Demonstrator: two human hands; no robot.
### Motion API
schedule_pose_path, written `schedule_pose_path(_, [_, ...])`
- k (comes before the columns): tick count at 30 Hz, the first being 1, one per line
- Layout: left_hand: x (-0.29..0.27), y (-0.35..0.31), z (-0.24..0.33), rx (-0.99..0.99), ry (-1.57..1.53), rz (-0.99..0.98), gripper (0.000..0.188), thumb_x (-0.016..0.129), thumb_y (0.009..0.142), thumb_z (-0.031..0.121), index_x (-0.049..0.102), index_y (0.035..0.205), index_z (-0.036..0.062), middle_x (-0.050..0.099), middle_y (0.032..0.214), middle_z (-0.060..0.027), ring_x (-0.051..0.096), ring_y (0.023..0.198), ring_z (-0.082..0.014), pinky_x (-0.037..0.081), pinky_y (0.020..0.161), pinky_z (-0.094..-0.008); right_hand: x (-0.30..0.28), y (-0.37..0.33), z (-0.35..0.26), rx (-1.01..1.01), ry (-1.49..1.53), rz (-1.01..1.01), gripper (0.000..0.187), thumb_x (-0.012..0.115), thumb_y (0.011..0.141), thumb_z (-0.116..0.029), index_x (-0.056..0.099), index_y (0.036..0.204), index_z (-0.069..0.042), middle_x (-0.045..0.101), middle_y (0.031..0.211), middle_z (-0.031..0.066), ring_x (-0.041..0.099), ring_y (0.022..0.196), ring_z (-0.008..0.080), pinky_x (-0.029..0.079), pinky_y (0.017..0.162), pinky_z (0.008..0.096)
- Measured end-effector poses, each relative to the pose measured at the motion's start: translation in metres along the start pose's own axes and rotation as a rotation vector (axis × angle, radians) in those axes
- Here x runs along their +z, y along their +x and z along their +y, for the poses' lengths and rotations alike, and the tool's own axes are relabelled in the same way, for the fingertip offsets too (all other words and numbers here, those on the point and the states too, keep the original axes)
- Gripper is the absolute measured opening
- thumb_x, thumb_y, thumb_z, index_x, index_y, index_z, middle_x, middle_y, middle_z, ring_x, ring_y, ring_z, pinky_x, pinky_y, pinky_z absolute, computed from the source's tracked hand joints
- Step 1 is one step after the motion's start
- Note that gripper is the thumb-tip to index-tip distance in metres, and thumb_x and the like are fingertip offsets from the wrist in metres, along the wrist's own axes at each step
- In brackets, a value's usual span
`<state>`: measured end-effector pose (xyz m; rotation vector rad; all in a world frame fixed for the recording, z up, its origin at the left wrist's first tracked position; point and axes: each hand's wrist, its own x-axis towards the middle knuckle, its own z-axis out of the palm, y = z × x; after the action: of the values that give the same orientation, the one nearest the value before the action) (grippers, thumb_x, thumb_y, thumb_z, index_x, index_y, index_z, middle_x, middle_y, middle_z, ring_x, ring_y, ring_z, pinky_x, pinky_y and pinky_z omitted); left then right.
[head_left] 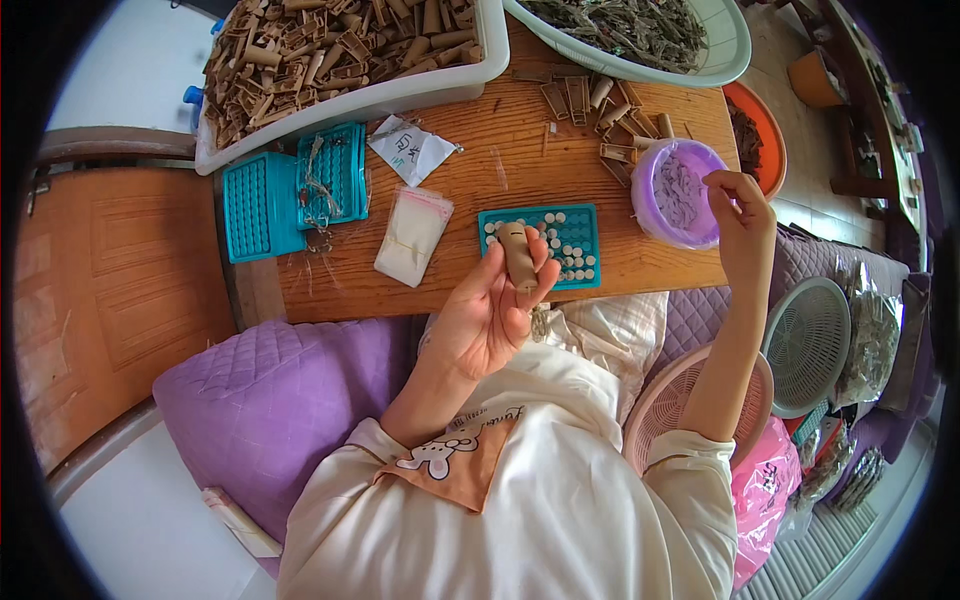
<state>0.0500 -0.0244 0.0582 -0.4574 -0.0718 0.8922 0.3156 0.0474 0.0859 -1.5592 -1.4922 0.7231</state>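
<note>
My left hand point(488, 315) is closed around a brown plastic tube-shaped casing point(519, 258), held upright between thumb and fingers above the table's near edge. Behind it lies a teal tray point(590, 215) with rows of round pockets, some holding small white discs point(577, 262). Over to the right, my right hand point(742, 205) is raised at the rim of a purple-lined bowl point(648, 215) of small pale pieces point(679, 190). Its fingers are bent inward in a pinch; anything between them is too small to make out.
A white bin point(350, 103) full of brown casings and a pale green basket point(735, 62) stand at the back. Loose casings point(578, 98) lie near the bowl. Teal trays point(262, 205), a paper packet point(410, 150) and clear bags point(413, 238) are left. An orange basin point(770, 140) sits beyond the table.
</note>
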Motion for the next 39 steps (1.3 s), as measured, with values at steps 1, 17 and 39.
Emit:
schedule_pose_path(1, [0.003,0.001,-0.002,0.027,0.091,0.033,0.039,0.039,0.091,0.032,0.036,0.121,0.0063,0.048,0.114,-0.0074,0.048,0.109,-0.0218,0.054,0.061,-0.0292,0.001,-0.001,-0.004,0.000,0.001,0.001,0.009,0.051,0.081,-0.001,0.058,0.086,-0.001,0.053,0.075,0.0017,0.048,0.068,0.0055,0.039,0.061,0.0192])
schedule_pose_path(17, [0.006,0.000,-0.017,0.048,0.920,0.210,0.045,0.046,0.088,0.032,0.037,0.121,0.0023,0.057,0.104,-0.0135,0.063,0.079,-0.0169,0.046,0.040,-0.0165,0.050,-0.045,-0.069,-0.455,0.142,-0.355,0.024,0.058,0.066,0.006,0.054,0.088,-0.002,0.056,0.077,0.0093,0.058,0.063,0.0221,0.047,0.052,0.0307])
schedule_pose_path(39, [0.012,-0.006,-0.014,0.036,1.124,0.233,0.051,0.047,0.088,0.035,0.037,0.123,-0.0001,0.058,0.091,-0.0082,0.063,0.075,-0.0167,0.045,0.038,-0.0168,0.050,-0.056,-0.081,-0.546,-0.065,-0.379,0.019,0.061,0.068,0.000,0.050,0.083,-0.003,0.052,0.072,0.0068,0.057,0.057,0.0204,0.047,0.047,0.0290])
